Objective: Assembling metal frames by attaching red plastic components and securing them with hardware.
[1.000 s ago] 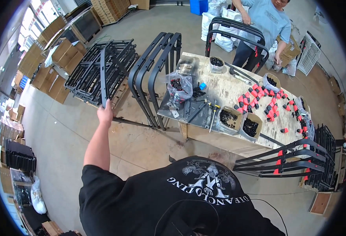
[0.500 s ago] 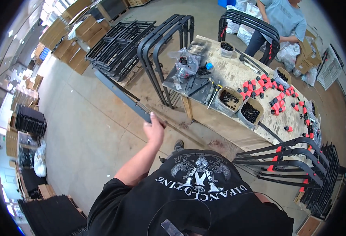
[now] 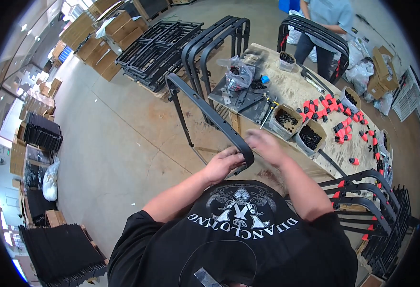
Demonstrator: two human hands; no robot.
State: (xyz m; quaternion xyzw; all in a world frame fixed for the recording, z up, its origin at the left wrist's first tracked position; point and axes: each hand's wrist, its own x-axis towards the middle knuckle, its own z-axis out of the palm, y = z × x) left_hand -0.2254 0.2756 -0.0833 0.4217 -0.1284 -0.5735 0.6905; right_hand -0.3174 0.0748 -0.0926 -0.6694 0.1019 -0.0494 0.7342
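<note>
A black U-shaped metal tube frame (image 3: 205, 107) stands in front of me, tilted, with small holes along its top bar. My left hand (image 3: 224, 165) is closed around its near bent corner. Just right of that corner, my right hand (image 3: 266, 146) is close to the bar and blurred, so its fingers and any contact are unclear. The wooden worktable (image 3: 291, 86) is beyond my right hand. At its near edge are a tub of small black parts (image 3: 286, 119), a tub of black screws (image 3: 310, 137) and a yellow-handled screwdriver (image 3: 269, 112).
Red-and-black plastic pieces (image 3: 344, 129) are scattered over the tabletop. More bent black frames stand by the table's left end (image 3: 219, 43) and at its near right (image 3: 363, 201). Flat black racks (image 3: 157, 52) lie stacked at the far left. A person (image 3: 327, 24) stands behind the table.
The frame has swung from edge-on at my left to standing before me. My left hand has moved right and nearer its corner. My right hand has come into view.
</note>
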